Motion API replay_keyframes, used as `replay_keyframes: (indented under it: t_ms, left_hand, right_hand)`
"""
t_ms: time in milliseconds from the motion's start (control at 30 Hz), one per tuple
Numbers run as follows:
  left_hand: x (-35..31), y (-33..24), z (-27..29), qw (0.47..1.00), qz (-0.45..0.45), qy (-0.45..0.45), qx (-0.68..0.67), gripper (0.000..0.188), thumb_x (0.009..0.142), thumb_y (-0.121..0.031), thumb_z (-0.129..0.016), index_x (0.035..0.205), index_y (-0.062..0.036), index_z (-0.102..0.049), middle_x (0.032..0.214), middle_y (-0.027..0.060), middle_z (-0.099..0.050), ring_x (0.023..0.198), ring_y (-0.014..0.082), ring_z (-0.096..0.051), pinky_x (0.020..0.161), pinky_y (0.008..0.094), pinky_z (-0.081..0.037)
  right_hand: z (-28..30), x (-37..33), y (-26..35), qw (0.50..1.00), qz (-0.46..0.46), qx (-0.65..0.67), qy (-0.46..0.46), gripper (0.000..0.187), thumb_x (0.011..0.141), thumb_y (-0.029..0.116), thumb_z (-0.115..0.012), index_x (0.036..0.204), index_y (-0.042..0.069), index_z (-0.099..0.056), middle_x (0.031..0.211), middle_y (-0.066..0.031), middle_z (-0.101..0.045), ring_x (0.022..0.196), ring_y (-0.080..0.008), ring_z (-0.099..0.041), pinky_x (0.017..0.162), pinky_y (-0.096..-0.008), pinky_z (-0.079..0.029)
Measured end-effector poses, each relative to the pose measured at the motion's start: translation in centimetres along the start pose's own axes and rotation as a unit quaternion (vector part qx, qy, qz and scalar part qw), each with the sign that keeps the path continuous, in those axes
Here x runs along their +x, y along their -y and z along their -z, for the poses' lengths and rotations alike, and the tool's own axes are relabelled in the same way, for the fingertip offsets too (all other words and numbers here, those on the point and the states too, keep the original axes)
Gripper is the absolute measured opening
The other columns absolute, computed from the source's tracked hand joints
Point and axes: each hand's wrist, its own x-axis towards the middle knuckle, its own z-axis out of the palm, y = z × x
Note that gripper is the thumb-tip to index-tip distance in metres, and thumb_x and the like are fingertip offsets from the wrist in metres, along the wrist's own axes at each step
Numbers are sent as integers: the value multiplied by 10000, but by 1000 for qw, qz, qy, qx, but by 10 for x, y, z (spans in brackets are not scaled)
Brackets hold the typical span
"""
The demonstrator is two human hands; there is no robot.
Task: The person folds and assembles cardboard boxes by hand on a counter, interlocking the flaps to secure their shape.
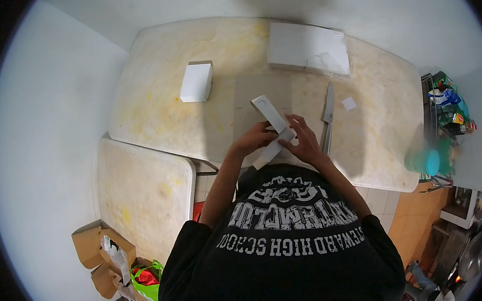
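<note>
"What is the left grip (pixel 255 138) doing?"

"It's closed on the white card piece (pixel 272 115), fingers bent in from the person's left, near the middle of the angle the card makes. Some fingertips are hidden by it."

"And the right grip (pixel 305 140)?"

"Clamped on the same white card piece from the other side. The thumb presses on the lower arm and the fingers curl near the bend."

"Where exactly is the card?"

"Between the two hands, in front of the black shirt (pixel 291 231), by the near edge of the worktop (pixel 166 116). One arm slants up and to the left, the other down and to the left toward the shirt. I can't tell whether it's one folded strip or two pieces meeting."

"What lies around it?"

"A flat greyish sheet (pixel 259 87) just beyond the hands. To the right, a knife (pixel 328 111) lies with its blade pointing away from the person, and a small white square (pixel 349 104) is just beside it."

"Anything farther off?"

"A small white box (pixel 195 82) to the far left, a large white box (pixel 298 43) at the back edge, and a teal cup (pixel 431 163) by the right edge."
</note>
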Motion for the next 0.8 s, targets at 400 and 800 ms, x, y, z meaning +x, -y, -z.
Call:
replay_keyframes:
  t_ms: [400, 800]
  left_hand:
    - [-38, -19, -19, 927, -104, 61, -355, 574, 962, -261, -618, 1443, -45, -390, 1345, 143, -543, 1187, 227, -555, 934, 352, -507]
    - [-60, -51, -21, 957, -94, -186, 201, 308, 851, -96, -746, 1112, 28, -637, 955, 90, -694, 882, 111, -624, 800, 269, -498]
  right_hand:
    - [12, 12, 8, 985, 39, 166, -25, 251, 867, 155, -719, 1011, 27, -558, 1449, -206, -355, 1123, -402, -594, 842, -446, -578]
    - [20, 22, 11, 974, -130, 156, -101, 305, 904, 302, -688, 970, 20, -590, 1335, -214, -464, 1089, -418, -589, 902, -475, -498]
